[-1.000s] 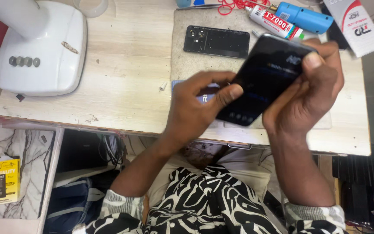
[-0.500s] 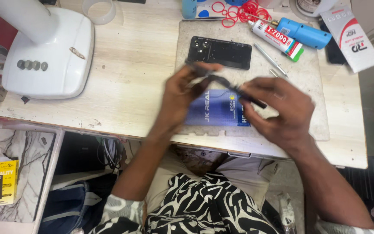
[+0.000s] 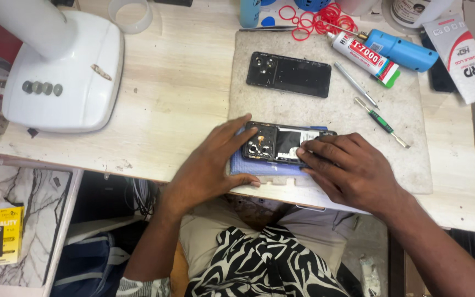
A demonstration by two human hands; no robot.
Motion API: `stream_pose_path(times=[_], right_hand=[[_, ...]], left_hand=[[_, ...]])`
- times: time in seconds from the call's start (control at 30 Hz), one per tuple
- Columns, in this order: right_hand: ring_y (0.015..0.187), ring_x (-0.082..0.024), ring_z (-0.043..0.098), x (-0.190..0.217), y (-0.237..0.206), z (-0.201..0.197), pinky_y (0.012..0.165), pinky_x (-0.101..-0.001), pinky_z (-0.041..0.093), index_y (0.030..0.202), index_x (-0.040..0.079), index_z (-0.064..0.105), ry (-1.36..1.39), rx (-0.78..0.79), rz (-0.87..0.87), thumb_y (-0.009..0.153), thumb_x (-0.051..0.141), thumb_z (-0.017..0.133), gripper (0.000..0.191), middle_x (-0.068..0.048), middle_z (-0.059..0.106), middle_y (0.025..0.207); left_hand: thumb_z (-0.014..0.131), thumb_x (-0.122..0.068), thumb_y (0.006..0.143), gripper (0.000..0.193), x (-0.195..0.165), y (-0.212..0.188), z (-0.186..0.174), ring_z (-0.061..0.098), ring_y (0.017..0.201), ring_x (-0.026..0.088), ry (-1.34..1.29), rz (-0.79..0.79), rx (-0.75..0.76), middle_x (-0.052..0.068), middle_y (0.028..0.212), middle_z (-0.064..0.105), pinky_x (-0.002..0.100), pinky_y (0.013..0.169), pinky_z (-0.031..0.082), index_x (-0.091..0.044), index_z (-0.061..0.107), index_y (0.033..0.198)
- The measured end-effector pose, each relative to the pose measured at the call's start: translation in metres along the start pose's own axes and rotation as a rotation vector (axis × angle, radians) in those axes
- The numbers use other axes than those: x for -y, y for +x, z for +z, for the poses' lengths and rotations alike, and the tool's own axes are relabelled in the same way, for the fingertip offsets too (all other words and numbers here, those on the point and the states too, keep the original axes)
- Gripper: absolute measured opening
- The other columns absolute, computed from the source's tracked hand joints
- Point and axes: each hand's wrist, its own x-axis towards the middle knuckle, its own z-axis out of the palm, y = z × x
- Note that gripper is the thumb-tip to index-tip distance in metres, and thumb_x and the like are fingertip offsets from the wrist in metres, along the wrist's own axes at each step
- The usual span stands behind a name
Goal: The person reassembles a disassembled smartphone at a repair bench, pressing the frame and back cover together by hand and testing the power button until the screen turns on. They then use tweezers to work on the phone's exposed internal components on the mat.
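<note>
— Head view first: what lies under the fingers?

— An opened phone (image 3: 281,144), back off, insides showing, flat on a blue pad (image 3: 243,165) at the near edge of the grey work mat (image 3: 325,110). The left hand (image 3: 215,165) rests at its left end, fingers spread flat, fingertips touching the camera end of the phone and the thumb lying on the pad. The right hand (image 3: 353,170) covers the right end, fingers slightly apart and pressing down on the phone's near edge. Neither hand grips it; both lie on top.

— And beyond the fingers?

— Just past them, farther up the mat, a black back cover (image 3: 290,74) lies flat, apart from the phone. Beyond the right-hand fingers lie a thin metal tool (image 3: 355,83) and a green-handled screwdriver (image 3: 381,122), then a glue tube (image 3: 364,56) touching a blue cylindrical tool (image 3: 402,50). Red rubber bands (image 3: 317,19) sit at the far edge.

— To the left?

— Well away from the left-hand fingers, a white lamp base (image 3: 67,77) stands on the wooden tabletop (image 3: 177,82), with a clear tape ring (image 3: 131,15) beyond it.
</note>
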Motion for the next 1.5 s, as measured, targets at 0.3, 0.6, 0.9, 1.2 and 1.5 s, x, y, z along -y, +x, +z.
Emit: stream_pose_path(times=[0.3,0.6,0.9,1.2,1.5], right_hand=[[0.131,-0.033,0.057,-0.021,0.002,0.008,0.108,-0.0453,0.048,0.119,0.011,0.072,0.293,0.116,0.069,0.082,0.021,0.076,0.039,-0.004,0.070,0.121],[0.114,-0.027,0.066,-0.036,-0.013,-0.018,0.094,-0.0392,0.055,0.126,0.010,0.070,0.109,-0.056,0.521,0.087,0.026,0.075,0.042,-0.009,0.067,0.127],[0.078,-0.025,0.071,-0.132,0.004,-0.005,0.072,-0.0421,0.055,0.113,0.008,0.078,0.009,0.131,0.735,0.095,0.035,0.078,0.032,-0.013,0.073,0.095],[0.077,-0.025,0.073,-0.163,0.047,-0.017,0.072,-0.0404,0.058,0.101,0.000,0.073,0.201,0.112,0.781,0.090,0.014,0.077,0.018,-0.014,0.074,0.086],[0.093,-0.019,0.073,-0.184,0.068,0.058,0.083,-0.0346,0.067,0.117,0.000,0.058,1.155,-0.426,0.609,0.114,0.012,0.063,0.013,-0.009,0.067,0.107]], left_hand=[[0.086,-0.031,0.076,0.086,0.017,0.032,0.004,0.040,0.151,0.032,0.000,0.068,0.056,0.011,0.163,0.041,0.043,0.121,0.040,-0.011,0.048,0.150],[0.084,-0.046,0.075,0.095,0.019,0.035,0.005,0.041,0.143,0.035,0.058,0.049,0.079,0.017,0.148,0.049,0.045,0.118,0.039,-0.002,0.044,0.149],[0.079,-0.037,0.084,0.086,0.020,0.030,0.004,0.036,0.150,0.035,-0.056,0.011,0.082,0.018,0.157,0.044,0.045,0.121,0.034,-0.007,0.039,0.155],[0.076,-0.035,0.089,0.082,0.024,0.034,0.004,0.035,0.151,0.036,-0.055,0.014,0.080,0.019,0.157,0.043,0.046,0.122,0.034,-0.006,0.037,0.156],[0.076,-0.035,0.088,0.083,0.032,0.053,0.004,0.036,0.151,0.035,-0.039,-0.011,0.088,0.016,0.158,0.043,0.046,0.121,0.035,-0.007,0.037,0.155]])
